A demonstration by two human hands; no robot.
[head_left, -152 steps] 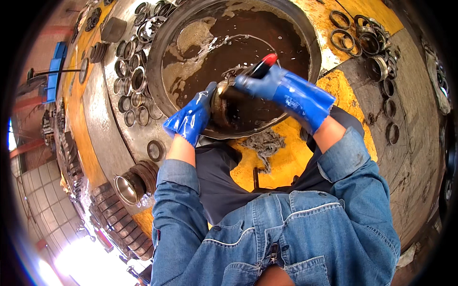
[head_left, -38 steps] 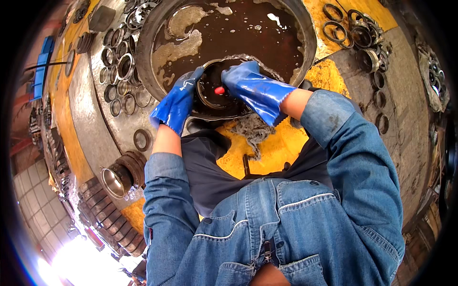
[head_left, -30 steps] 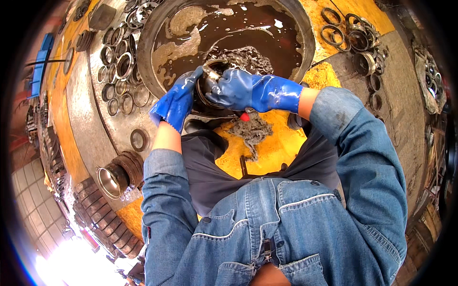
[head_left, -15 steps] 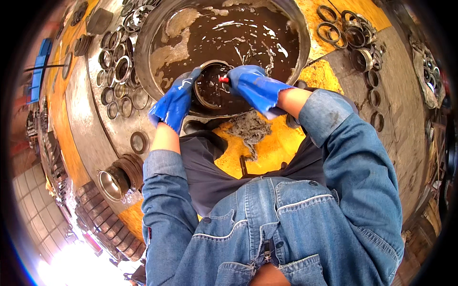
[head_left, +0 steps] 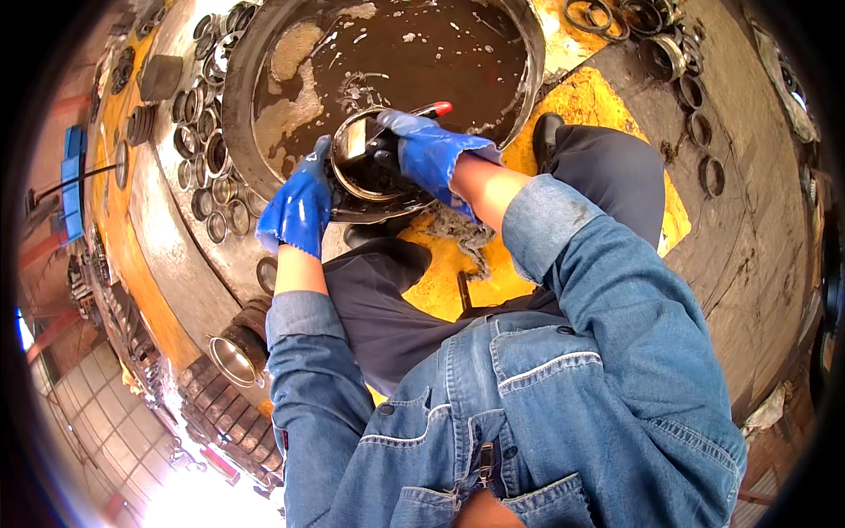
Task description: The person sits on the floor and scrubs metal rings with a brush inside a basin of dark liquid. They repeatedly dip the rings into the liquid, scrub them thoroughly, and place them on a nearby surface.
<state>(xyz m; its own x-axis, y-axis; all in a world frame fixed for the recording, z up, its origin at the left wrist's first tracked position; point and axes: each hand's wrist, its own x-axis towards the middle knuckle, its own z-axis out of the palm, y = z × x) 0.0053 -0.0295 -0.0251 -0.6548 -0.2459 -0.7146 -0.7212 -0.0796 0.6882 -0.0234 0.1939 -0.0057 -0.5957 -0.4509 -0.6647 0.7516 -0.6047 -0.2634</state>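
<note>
My left hand (head_left: 304,204), in a wet blue rubber glove, is closed on the left side of a metal ring (head_left: 359,194). The ring is tilted at the near edge of a large round basin (head_left: 238,123) of dark brown liquid. My right hand (head_left: 429,157), gloved alike, is closed around a brush (head_left: 355,141). The brush's pale, flat bristle end lies inside the ring, and its red-tipped handle sticks out past my fingers to the right. My glove hides part of the handle.
Many metal rings (head_left: 204,145) stand left of the basin, and more rings (head_left: 664,60) lie at the far right. A grey rag (head_left: 459,231) is on the yellow floor (head_left: 502,264) between my legs. Stacked cylindrical parts (head_left: 236,354) stand by my left arm.
The brush has turned in my right hand, its bristle end now showing inside the ring. The ring tilts more, and both hands and the scene have shifted a little left in view.
</note>
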